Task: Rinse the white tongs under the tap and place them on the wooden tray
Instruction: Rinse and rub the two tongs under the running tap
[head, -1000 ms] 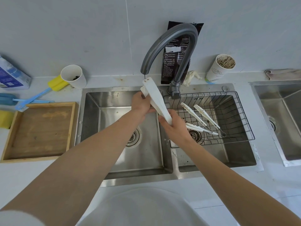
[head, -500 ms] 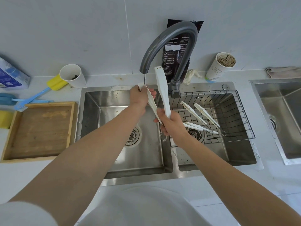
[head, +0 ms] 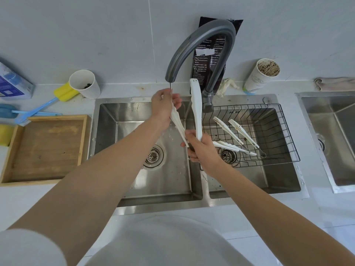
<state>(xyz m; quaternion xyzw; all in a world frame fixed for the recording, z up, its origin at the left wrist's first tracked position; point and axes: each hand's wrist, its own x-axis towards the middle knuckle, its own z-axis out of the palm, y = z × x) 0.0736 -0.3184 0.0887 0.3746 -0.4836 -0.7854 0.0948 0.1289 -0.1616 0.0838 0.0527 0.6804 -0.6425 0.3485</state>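
White tongs (head: 196,108) stand spread in a V over the left sink basin. My right hand (head: 201,150) grips their hinge end low down. My left hand (head: 163,106) pinches the tip of the left arm under the grey tap (head: 199,37), where a thin stream of water runs onto my fingers. The right arm of the tongs points up beside the tap's neck. The wooden tray (head: 11,154) lies on the counter left of the sink, with nothing in it.
A wire basket (head: 288,135) in the right basin holds two more white tongs (head: 236,137). Paper cups (head: 85,83), blue and yellow brushes (head: 38,108), a dark packet and a crumpled cloth sit along the back wall. Another sink lies far right.
The tongs went from shut and tilted to spread wide apart. My left hand rose to the spout with one arm's tip; the other arm swung upright.
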